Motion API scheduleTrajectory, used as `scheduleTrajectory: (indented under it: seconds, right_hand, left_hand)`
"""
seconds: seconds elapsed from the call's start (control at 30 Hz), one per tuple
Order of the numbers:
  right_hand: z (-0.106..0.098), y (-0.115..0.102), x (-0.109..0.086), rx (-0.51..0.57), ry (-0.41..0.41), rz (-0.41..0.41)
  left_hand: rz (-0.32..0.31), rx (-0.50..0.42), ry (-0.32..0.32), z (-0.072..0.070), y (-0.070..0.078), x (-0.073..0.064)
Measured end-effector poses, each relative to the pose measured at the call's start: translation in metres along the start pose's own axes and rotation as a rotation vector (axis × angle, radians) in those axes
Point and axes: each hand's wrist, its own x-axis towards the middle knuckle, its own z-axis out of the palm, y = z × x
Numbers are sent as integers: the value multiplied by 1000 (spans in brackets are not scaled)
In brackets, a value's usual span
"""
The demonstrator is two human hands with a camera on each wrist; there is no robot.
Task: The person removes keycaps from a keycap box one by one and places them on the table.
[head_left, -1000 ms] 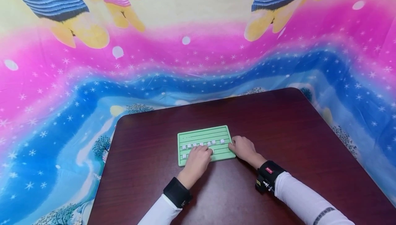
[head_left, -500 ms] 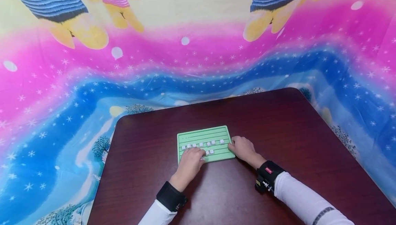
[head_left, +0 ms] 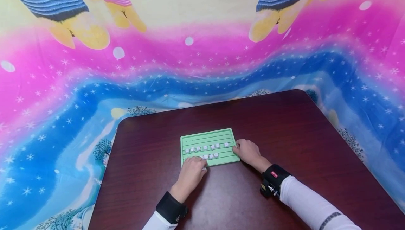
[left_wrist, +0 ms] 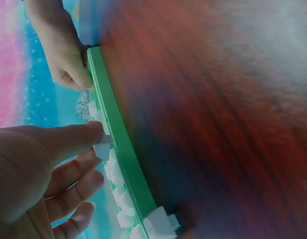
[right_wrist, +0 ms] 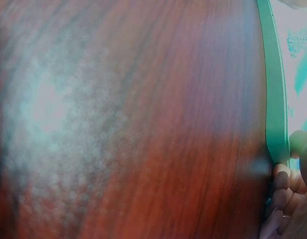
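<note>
A light green ridged tray [head_left: 207, 138] lies on the table and bears small white keycaps. One row of keycaps [head_left: 205, 147] runs across its middle, and a shorter row [head_left: 211, 156] sits nearer the front. My left hand [head_left: 190, 172] is over the tray's front left part and hides that corner. In the left wrist view its thumb and a finger pinch a white keycap [left_wrist: 102, 148] close beside the tray's front edge. My right hand [head_left: 250, 152] grips the tray's right end; in the right wrist view the thumb [right_wrist: 299, 144] lies above the edge, with curled fingers [right_wrist: 280, 191] below.
The dark reddish-brown table [head_left: 269, 117] surrounds the tray. Another white keycap [left_wrist: 161, 224] with a grey stem shows at the tray's front edge in the left wrist view. Behind the table hangs a colourful printed cloth [head_left: 202, 54].
My left hand has moved left and towards me along the tray's front, uncovering several keycaps in the front row. My right hand stays at the tray's right end.
</note>
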Motion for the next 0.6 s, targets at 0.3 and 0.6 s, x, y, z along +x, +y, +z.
scheduleTrajectory:
  seconds: [0.3, 0.6]
  right_hand:
    - [1, 1, 1, -10, 7, -3]
    - [1, 1, 0, -4, 10, -14]
  left_hand:
    - [-1, 19, -4, 4, -5, -14]
    - [-6, 28, 5, 6, -10, -21]
